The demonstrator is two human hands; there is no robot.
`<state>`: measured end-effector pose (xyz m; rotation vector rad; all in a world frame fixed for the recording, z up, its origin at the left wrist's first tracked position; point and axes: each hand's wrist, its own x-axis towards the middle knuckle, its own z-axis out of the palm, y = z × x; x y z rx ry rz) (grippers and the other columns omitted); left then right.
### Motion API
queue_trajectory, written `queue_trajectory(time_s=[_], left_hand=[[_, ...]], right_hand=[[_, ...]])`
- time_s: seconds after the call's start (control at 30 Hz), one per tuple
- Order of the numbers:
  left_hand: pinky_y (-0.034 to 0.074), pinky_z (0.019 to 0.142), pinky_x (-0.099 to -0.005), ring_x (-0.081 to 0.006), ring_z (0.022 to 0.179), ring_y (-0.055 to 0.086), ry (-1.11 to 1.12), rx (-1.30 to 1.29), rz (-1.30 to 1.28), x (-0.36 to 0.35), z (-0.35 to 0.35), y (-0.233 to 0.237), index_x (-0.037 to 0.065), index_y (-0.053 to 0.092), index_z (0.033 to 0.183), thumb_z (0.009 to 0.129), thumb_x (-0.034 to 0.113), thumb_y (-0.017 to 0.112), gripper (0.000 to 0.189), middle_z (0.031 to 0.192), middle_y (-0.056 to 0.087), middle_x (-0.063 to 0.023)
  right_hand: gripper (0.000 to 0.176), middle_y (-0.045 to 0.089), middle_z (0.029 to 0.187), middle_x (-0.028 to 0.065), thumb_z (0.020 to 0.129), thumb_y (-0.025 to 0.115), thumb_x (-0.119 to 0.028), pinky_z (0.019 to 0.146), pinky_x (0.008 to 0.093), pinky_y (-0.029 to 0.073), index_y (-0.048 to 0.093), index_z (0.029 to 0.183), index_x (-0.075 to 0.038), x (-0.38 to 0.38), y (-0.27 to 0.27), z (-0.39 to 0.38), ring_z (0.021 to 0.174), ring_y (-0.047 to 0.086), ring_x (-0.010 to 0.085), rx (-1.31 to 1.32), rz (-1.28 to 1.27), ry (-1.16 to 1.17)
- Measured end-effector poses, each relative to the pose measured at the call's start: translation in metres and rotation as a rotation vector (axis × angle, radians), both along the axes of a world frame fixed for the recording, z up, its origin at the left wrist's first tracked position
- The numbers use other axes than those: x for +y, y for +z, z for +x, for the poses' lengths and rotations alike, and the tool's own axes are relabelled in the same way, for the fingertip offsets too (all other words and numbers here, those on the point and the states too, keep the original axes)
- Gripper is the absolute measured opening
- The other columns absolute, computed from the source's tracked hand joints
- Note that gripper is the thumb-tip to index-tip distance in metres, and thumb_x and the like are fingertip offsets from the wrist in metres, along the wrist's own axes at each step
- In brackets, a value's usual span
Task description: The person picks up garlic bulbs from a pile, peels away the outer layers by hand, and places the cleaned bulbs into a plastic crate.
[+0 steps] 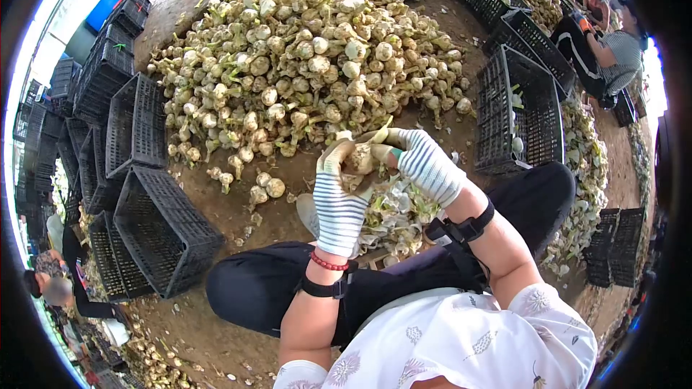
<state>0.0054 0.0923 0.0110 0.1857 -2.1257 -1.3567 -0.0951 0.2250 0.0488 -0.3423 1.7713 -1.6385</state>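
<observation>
Both my hands wear striped gloves and meet in front of me, just below a large heap of bulbs (317, 57). My left hand (342, 194) has its fingers wrapped round one side of a bulb (360, 158) with a pale green stem. From the right, my right hand (425, 166) pinches the same bulb near its stem, with the thumb against it. Under my hands lies a pile of peeled skins and leaves (395, 220), between my legs. A few loose bulbs (267, 187) rest on the ground to the left.
Black crates (162, 230) stand at the left, some stacked. Another black crate (519, 112) is at the right, holding a few pale pieces. Two people (616, 57) sit at the upper right; another person (54, 284) is at the lower left.
</observation>
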Motion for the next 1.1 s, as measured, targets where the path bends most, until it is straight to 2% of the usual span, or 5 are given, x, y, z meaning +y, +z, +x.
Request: queue_trajectory(time_s=[0.2,0.4,0.73,0.83,1.1], left_hand=[[0.054,0.091,-0.0330,-0.0198,0.106,0.062,-0.289,-0.300,1.129,-0.011,0.006,0.005,0.001,0.052,0.134,0.101,0.039,0.052,0.051,0.117,0.063,-0.0109],[0.048,0.081,-0.0342,-0.0194,0.090,0.057,0.140,-0.200,-0.028,-0.014,-0.004,-0.022,0.003,0.062,0.119,0.093,0.017,0.068,0.030,0.096,0.062,-0.0081],[0.047,0.075,-0.0237,-0.0068,0.083,0.056,0.109,-0.220,1.073,-0.021,0.000,-0.018,0.006,0.064,0.100,0.096,0.016,0.066,0.011,0.090,0.065,0.0029],[0.048,0.080,-0.0250,-0.0090,0.086,0.058,0.062,-0.208,0.872,-0.018,-0.003,-0.020,0.004,0.064,0.101,0.097,0.013,0.064,0.009,0.094,0.064,0.0003],[0.051,0.085,-0.0311,-0.0212,0.097,0.060,0.034,-0.091,0.013,0.000,-0.001,-0.006,0.003,0.067,0.109,0.081,-0.013,0.060,0.034,0.106,0.060,-0.0090]], right_hand=[[0.017,0.069,0.087,-0.0016,0.092,0.063,-0.006,0.073,0.0247,0.048,0.071,0.107,-0.003,0.023,-0.002,-0.007,0.083,0.060,0.0079,0.143,-0.080,0.167],[0.018,0.069,0.090,-0.0006,0.092,0.064,-0.009,0.072,0.0248,0.048,0.070,0.108,-0.003,0.019,-0.008,0.006,0.078,0.057,0.0074,-0.022,0.042,0.051],[0.020,0.067,0.086,0.0047,0.089,0.057,-0.001,0.065,0.0276,0.047,0.066,0.107,0.000,0.065,-0.072,-0.021,0.073,0.055,0.0101,0.018,0.265,-0.129],[0.022,0.066,0.092,0.0208,0.091,0.061,-0.009,0.077,0.0372,0.052,0.064,0.110,0.001,0.064,-0.075,-0.023,0.083,0.064,0.0274,0.598,0.818,0.191],[0.024,0.066,0.088,0.0136,0.092,0.065,-0.021,0.074,0.0392,0.053,0.067,0.107,-0.004,0.002,-0.005,0.004,0.082,0.065,0.0318,0.936,0.452,0.119]])
